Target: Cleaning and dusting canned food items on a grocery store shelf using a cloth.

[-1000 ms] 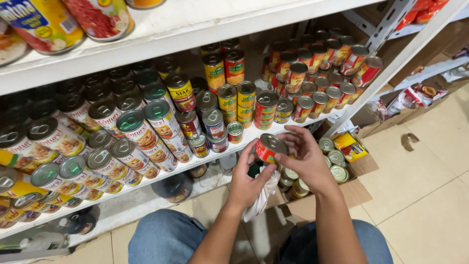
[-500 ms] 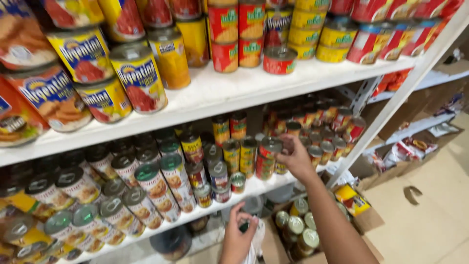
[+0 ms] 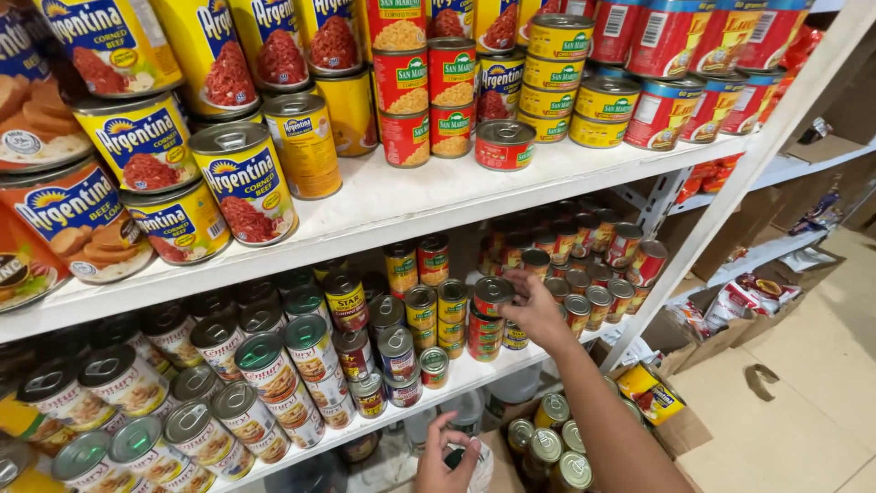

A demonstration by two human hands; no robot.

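The small red-labelled can [image 3: 493,295] is sitting on top of a stack of like cans on the lower white shelf [image 3: 474,365], with the right hand [image 3: 538,310] resting on it, fingers curled loosely around its rim and side. The left hand [image 3: 447,461] is hanging below the shelf edge, fingers closed on a crumpled white plastic bag [image 3: 479,456]. The surface is a white painted metal rack in a store aisle over a beige tiled floor [image 3: 803,411]; an open cardboard box [image 3: 693,429] of cans is standing on the floor beside the rack upright. The upper shelf [image 3: 411,201] is carrying five large yellow corned-beef cans [image 3: 246,183] at the front left, and one flat red can [image 3: 505,144] is lying alone at the shelf front. Compared with half a second ago, the right hand is sitting on the stack rather than carrying the can toward it, and the camera view is closer.
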